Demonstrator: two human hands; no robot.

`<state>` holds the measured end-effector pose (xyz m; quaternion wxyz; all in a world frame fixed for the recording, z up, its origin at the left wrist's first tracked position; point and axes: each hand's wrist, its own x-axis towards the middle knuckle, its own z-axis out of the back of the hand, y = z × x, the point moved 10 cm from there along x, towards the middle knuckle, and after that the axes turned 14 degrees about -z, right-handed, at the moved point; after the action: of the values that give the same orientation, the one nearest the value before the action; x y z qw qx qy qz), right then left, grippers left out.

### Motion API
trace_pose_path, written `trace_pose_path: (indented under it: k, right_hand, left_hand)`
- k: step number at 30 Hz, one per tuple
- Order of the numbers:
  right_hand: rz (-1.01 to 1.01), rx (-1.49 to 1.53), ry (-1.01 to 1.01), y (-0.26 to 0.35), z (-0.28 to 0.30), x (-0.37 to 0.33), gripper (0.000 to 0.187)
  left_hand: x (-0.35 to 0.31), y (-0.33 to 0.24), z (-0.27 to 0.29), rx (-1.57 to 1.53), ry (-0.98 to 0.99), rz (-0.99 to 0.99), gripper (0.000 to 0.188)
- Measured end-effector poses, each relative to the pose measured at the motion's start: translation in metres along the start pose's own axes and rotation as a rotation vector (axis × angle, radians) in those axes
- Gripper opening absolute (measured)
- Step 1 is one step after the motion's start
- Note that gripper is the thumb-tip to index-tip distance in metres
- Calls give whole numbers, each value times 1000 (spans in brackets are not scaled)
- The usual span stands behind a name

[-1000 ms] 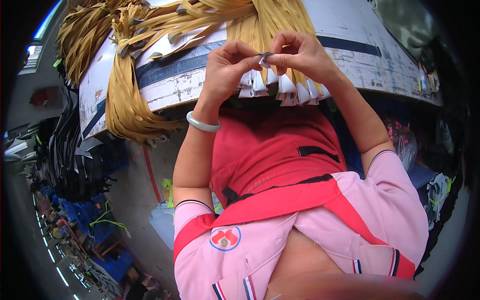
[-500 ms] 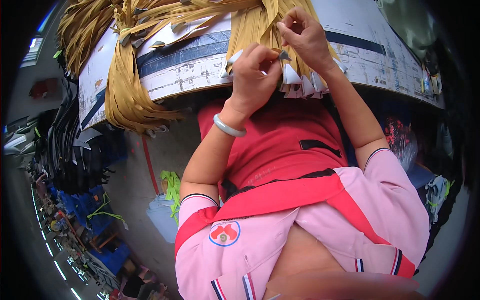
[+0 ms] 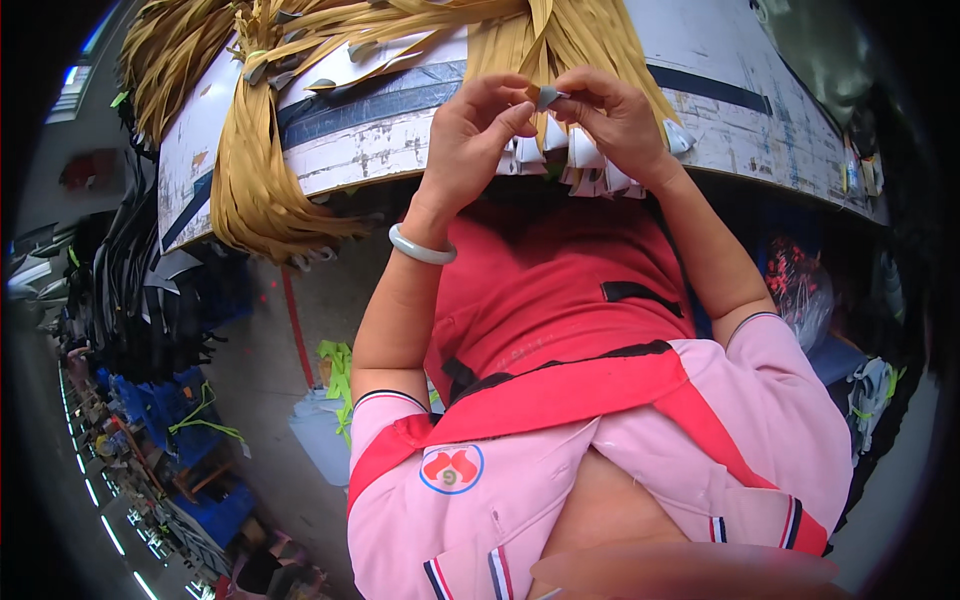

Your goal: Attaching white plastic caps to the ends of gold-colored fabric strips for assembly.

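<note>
A small grey tab (image 3: pixel 547 97), at the end of a tan strip, is held in the air between the two hands, above the near edge of the counter (image 3: pixel 700 45). By the right hand (image 3: pixel 630 125) the tab seems to be pinched, with the grip closed at the fingertips. At the left hand (image 3: pixel 465 145), thumb and forefinger are parted beside the tab; whether contact is made there cannot be told. If the tab is pinched only at its edge, it could slip out or be folded crookedly, because it is small and mostly covered by fingers. The strip could also be twisted or caught among the tan straps (image 3: pixel 500 45) behind, and the white tabs (image 3: pixel 585 150) at the edge could be disturbed by a low wrist. Compared with half a second ago, the right hand, then raised apart, has been brought down to the tab, and the left hand has been shifted up and leftward.
</note>
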<state>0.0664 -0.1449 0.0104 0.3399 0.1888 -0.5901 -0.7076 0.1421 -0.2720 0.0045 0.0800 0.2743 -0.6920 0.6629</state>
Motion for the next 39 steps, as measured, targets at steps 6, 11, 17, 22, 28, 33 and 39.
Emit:
trace_pose_path:
  k: [6, 11, 17, 22, 28, 33, 39]
  right_hand:
    - [47, 31, -14, 7, -5, -1, 12]
    - [-370, 206, -57, -22, -5, -11, 20]
    - [-345, 229, -21, -19, -13, -7, 22]
    - [-393, 350, -38, -44, 14, 0, 18]
    - [-453, 294, -7, -46, -1, -9, 19]
    - [-426, 269, 35, -40, 0, -9, 21]
    - [-368, 179, -166, -47, 83, -16, 20]
  left_hand:
    - [5, -14, -5, 389, 191, -265, 13]
    - [3, -29, -5, 522, 118, -365, 9]
    - [-2, -22, -21, 594, 205, -393, 6]
    - [-1, -22, -14, 598, 206, -307, 8]
    - [-8, -12, -7, 638, 160, -266, 7]
    - [-10, 2, -10, 605, 305, -217, 6]
    - [42, -60, 245, 179, -649, -256, 29]
